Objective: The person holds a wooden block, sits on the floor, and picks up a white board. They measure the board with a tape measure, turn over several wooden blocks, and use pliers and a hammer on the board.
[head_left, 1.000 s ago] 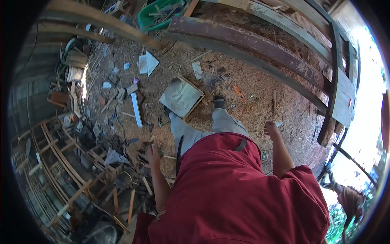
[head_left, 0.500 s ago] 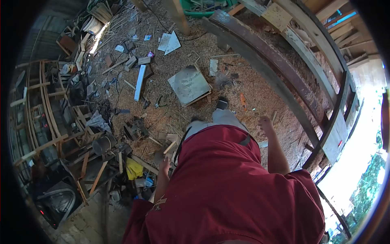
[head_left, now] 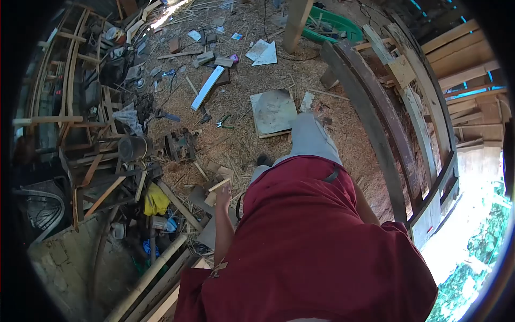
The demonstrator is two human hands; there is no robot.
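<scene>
My left hand (head_left: pixel 223 197) hangs low at the left side of my red shirt, beside small wood offcuts (head_left: pixel 219 185) on the floor. Its fingers are too small and dim to make out, and so is anything in them. Only the forearm of my right arm shows at the right edge of the shirt; the hand is hidden behind my body. In front of my feet lies a square board (head_left: pixel 272 114). Pliers with green handles (head_left: pixel 224 122) and a long white-topped bar (head_left: pixel 208 87) lie to its left.
Long planks (head_left: pixel 370 107) curve down the right side. A green basin (head_left: pixel 333 26) stands at the top, near a wooden post (head_left: pixel 296 27). Scrap wood, a dark bucket (head_left: pixel 132 147) and a yellow cloth (head_left: pixel 156 200) crowd the left. Sawdust and scraps litter the floor.
The view has turned and moved, so the floor items sit further right. One leg has swung forward beside the square board. My right hand has gone out of sight; my left hand remains low.
</scene>
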